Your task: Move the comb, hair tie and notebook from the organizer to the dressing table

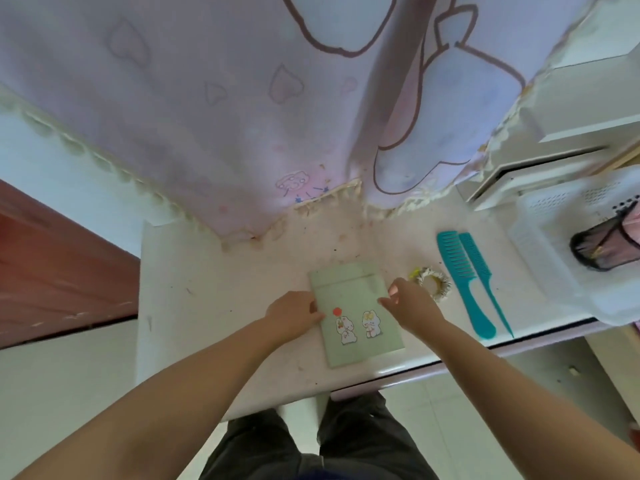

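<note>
A pale green notebook (356,317) with rabbit stickers lies flat on the white dressing table (214,306). My left hand (294,315) grips its left edge and my right hand (410,303) grips its right edge. To the right, a frilly hair tie (433,284) lies on the table, partly behind my right hand. Two teal combs lie further right, side by side: a wide-tooth comb (462,285) and a thin tail comb (485,282). The white plastic organizer (554,268) stands at the table's right end.
A dark mesh pouch (602,245) lies in the organizer. A pink curtain (242,116) with cartoon prints hangs down to the table's back edge. White drawers (540,174) stand at the back right. A red-brown panel (52,265) is on the left. My legs are below the table's front edge.
</note>
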